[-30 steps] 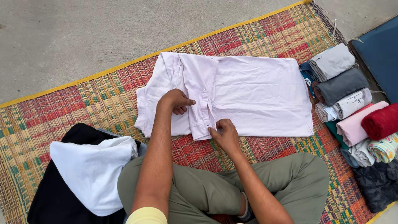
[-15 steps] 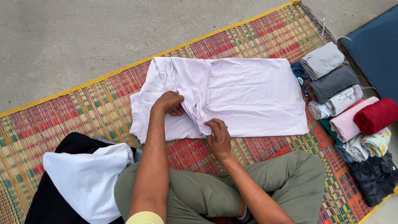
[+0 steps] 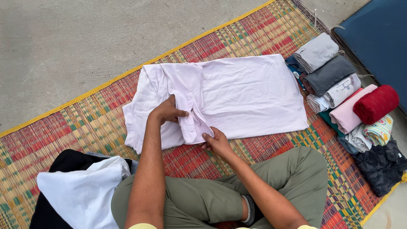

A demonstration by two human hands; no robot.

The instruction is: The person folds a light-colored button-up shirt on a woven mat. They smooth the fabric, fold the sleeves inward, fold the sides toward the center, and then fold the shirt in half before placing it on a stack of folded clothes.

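Both hands on a pale shirt on the mat.
Left hand and right hand: fingers pinching the shirt's folded strip near the mat's near edge.

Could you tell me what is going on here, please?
A person sits cross-legged on a woven mat with a pale pink shirt spread flat in front of them. The left hand grips a fold of the shirt near its collar end, and the right hand pinches the near edge of the same folded strip. A row of rolled clothes lies at the mat's right side, and a pile of white and black garments lies by the person's left knee.
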